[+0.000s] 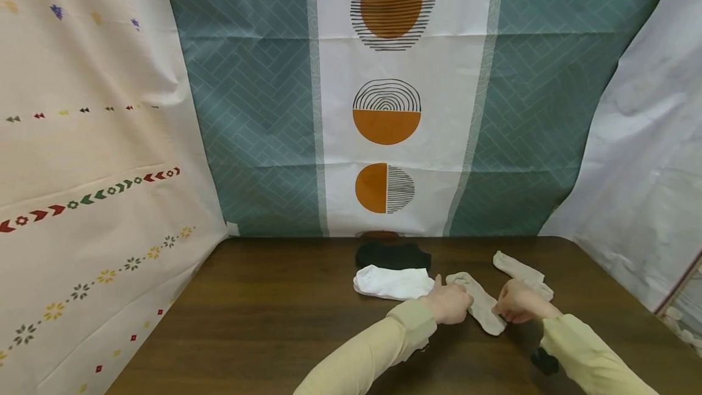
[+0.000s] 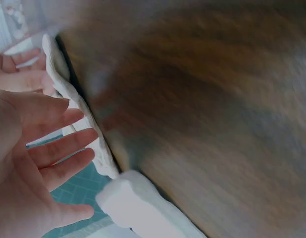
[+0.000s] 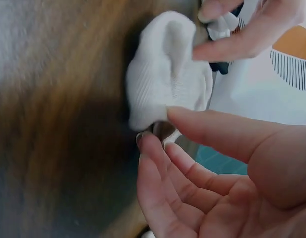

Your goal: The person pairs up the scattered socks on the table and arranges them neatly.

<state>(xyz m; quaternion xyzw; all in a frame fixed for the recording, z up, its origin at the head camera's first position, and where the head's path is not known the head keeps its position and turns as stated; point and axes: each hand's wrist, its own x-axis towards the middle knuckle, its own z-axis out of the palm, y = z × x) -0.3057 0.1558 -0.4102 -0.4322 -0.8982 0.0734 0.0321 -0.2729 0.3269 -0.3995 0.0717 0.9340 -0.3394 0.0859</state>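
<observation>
A light beige sock lies slantwise on the table between my two hands. My right hand pinches its near end; in the right wrist view the thumb lies over the sock's edge with fingertips under it. My left hand is at the sock's far end, its fingers spread and fairly straight beside the cloth; whether they press it is hard to tell. A white sock lies just left of that hand. Behind the right hand lies another beige sock.
A black sock lies behind the white one, near the back edge of the brown wooden table. Patterned cloth hangs at the back, with pale cloths on both sides.
</observation>
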